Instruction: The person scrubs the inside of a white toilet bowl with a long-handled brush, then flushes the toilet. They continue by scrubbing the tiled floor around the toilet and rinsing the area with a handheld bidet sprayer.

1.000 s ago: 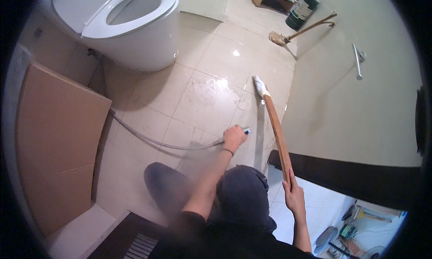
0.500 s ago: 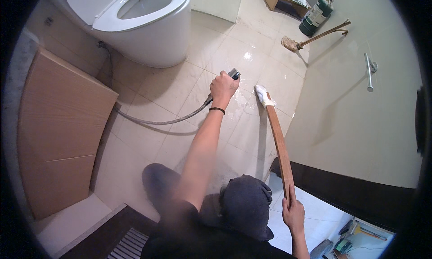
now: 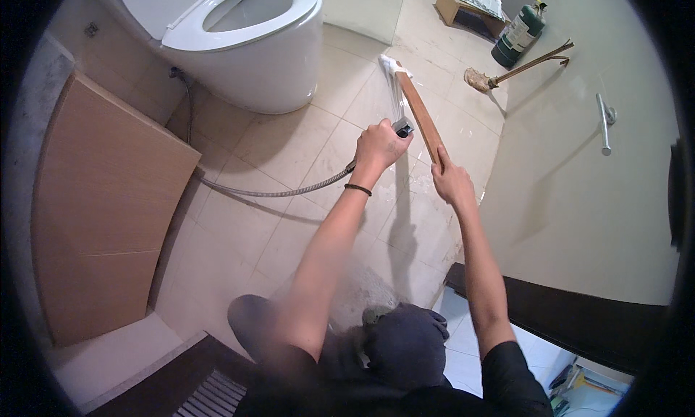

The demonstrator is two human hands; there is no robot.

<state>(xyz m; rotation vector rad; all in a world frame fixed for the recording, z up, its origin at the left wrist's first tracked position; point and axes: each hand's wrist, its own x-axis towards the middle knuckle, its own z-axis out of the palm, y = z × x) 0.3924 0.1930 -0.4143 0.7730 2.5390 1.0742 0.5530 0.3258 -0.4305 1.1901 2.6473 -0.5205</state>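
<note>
The left hand [image 3: 382, 145] is curled closed around a chrome spray head [image 3: 403, 127], which I see poking out past its fingers on the right. Streaks of water run from it up to the white wrapping [image 3: 392, 65] on the far end of a wooden stick [image 3: 421, 113], ahead of both hands. My right hand [image 3: 453, 182], just beside and slightly nearer, is wrapped around the stick's near end. From the left hand a ribbed metal hose [image 3: 275, 194] curves away left toward a brown panel [image 3: 116, 214]. I have wet floor tiles [image 3: 333, 221] beneath both hands. Farther out, the toilet [image 3: 253, 77] stands ahead-left of the left hand; ahead-right of the right hand I make out a mop-like tool [image 3: 478, 80] and a green cylinder [image 3: 517, 37].
</note>
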